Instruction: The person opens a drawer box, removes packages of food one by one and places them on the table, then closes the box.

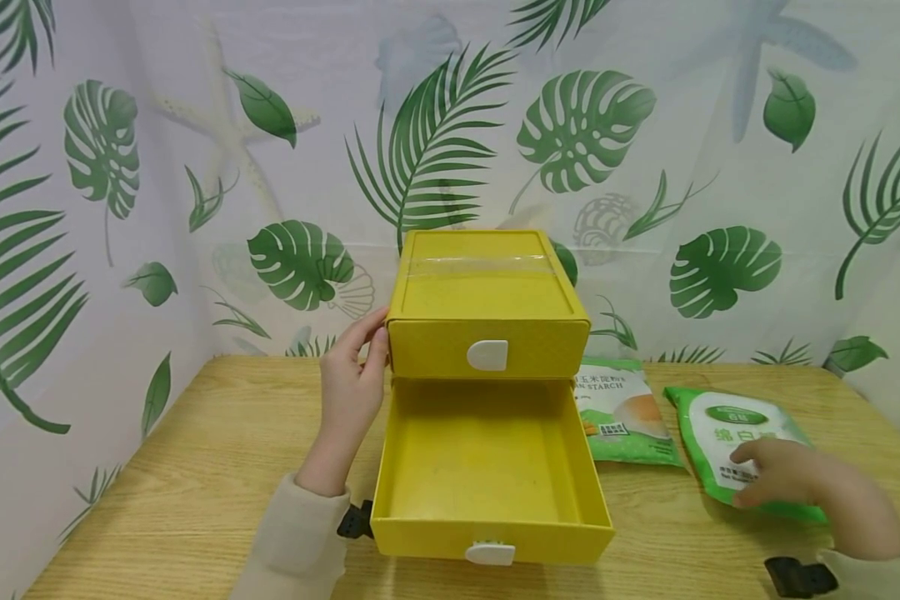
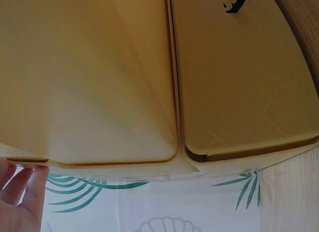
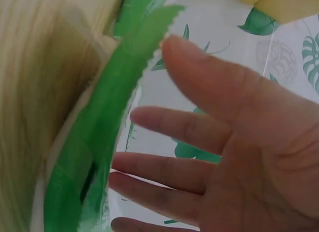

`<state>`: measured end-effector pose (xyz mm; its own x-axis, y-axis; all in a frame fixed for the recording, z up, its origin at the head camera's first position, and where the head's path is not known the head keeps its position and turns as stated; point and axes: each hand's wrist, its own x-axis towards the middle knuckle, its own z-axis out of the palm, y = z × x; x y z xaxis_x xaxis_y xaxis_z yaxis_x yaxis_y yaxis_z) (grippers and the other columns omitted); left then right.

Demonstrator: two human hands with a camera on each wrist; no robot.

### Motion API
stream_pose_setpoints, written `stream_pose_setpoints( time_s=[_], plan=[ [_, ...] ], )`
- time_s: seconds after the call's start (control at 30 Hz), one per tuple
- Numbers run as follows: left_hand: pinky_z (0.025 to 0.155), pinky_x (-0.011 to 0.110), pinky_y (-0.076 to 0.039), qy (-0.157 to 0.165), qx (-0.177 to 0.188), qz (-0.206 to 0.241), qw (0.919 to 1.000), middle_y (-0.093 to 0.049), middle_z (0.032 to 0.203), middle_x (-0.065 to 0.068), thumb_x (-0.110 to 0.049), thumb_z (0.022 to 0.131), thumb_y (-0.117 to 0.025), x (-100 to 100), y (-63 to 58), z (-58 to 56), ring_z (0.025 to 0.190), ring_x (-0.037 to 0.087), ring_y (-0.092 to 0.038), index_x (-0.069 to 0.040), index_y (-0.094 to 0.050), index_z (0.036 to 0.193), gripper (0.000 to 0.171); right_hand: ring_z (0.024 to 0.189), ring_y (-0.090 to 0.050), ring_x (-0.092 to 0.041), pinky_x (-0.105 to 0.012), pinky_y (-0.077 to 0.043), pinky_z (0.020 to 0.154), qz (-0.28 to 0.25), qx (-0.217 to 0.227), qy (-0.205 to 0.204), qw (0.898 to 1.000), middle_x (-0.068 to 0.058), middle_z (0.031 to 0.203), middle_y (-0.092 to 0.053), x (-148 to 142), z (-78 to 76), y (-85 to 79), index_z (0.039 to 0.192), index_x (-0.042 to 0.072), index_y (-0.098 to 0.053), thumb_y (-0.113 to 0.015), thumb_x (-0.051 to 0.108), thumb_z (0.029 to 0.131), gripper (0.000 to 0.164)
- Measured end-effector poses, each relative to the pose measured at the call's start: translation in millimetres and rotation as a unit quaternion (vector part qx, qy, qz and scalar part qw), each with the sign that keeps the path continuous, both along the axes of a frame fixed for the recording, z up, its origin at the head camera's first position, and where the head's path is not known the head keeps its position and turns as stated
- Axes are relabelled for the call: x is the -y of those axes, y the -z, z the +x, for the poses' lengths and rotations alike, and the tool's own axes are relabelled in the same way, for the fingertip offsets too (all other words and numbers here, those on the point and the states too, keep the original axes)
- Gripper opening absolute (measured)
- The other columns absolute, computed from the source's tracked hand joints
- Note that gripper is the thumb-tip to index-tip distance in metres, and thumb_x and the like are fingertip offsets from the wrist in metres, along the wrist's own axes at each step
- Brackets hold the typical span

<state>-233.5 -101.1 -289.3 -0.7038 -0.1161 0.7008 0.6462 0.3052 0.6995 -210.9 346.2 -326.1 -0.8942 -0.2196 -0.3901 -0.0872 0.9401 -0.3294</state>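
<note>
A yellow two-drawer box (image 1: 487,283) stands on the table, its upper drawer (image 1: 435,350) closed. Its lower drawer (image 1: 487,467) is pulled out and has nothing in it. My left hand (image 1: 348,383) rests on the box's upper left side, with fingertips against the edge in the left wrist view. At the right lies a green-and-white bag of white sugar (image 1: 720,437). Over that bag is my right hand (image 1: 795,475), fingers spread and thumb apart. In the right wrist view the bag's green serrated edge (image 3: 99,127) is close to the fingertips.
A green-and-white bag of corn starch (image 1: 630,417) lies right of the box, partly hidden behind it. Behind the wooden table (image 1: 195,467) hangs a leaf-patterned sheet (image 1: 450,117). Each wrist carries a black strap (image 1: 798,577).
</note>
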Motion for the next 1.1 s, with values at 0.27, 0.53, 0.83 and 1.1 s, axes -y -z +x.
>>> stream_pose_setpoints(
  time_s=[0.27, 0.53, 0.83, 1.1],
  plan=[
    [0.065, 0.031, -0.053, 0.001, 0.003, 0.002, 1.0000, -0.059, 0.108, 0.013, -0.005, 0.091, -0.048, 1, 0.6, -0.3, 0.091, 0.019, -0.055, 0.002, -0.057, 0.115, 0.027, 0.106, -0.033, -0.055, -0.060, -0.035, 0.079, -0.008, -0.004, -0.005, 1.000, -0.038, 0.117, -0.039, 0, -2.4, 9.0, 0.117, -0.008, -0.049, -0.074, 0.026, 0.070, 0.063],
    [0.065, 0.035, -0.053, 0.005, 0.000, 0.003, 1.0000, -0.059, 0.108, 0.013, -0.004, 0.090, -0.048, 0, 2.0, -1.3, 0.092, 0.021, -0.055, 0.002, -0.057, 0.115, 0.027, 0.107, -0.033, -0.055, -0.060, -0.035, 0.080, -0.016, -0.003, -0.014, 1.000, -0.038, 0.118, -0.038, -3, -7.2, 14.9, 0.118, -0.008, -0.048, -0.075, 0.025, 0.068, 0.066],
    [0.064, 0.034, -0.053, 0.004, -0.005, 0.001, 1.0000, -0.059, 0.107, 0.014, -0.004, 0.090, -0.048, -1, 2.8, -2.0, 0.092, 0.021, -0.055, 0.002, -0.057, 0.115, 0.027, 0.107, -0.029, -0.058, -0.061, -0.034, 0.081, -0.051, -0.040, -0.033, 0.997, -0.042, 0.118, -0.034, -11, -9.9, 22.2, 0.118, -0.013, -0.045, -0.077, 0.019, 0.066, 0.069],
    [0.065, 0.035, -0.053, 0.004, 0.001, 0.003, 1.0000, -0.059, 0.108, 0.014, -0.004, 0.091, -0.048, 0, 1.6, -1.5, 0.092, 0.021, -0.055, 0.002, -0.056, 0.116, 0.027, 0.107, -0.028, -0.058, -0.063, -0.032, 0.082, -0.061, -0.072, -0.045, 0.995, -0.042, 0.118, -0.033, -14, -10.4, 24.9, 0.119, -0.015, -0.042, -0.077, 0.019, 0.064, 0.073]
  ],
)
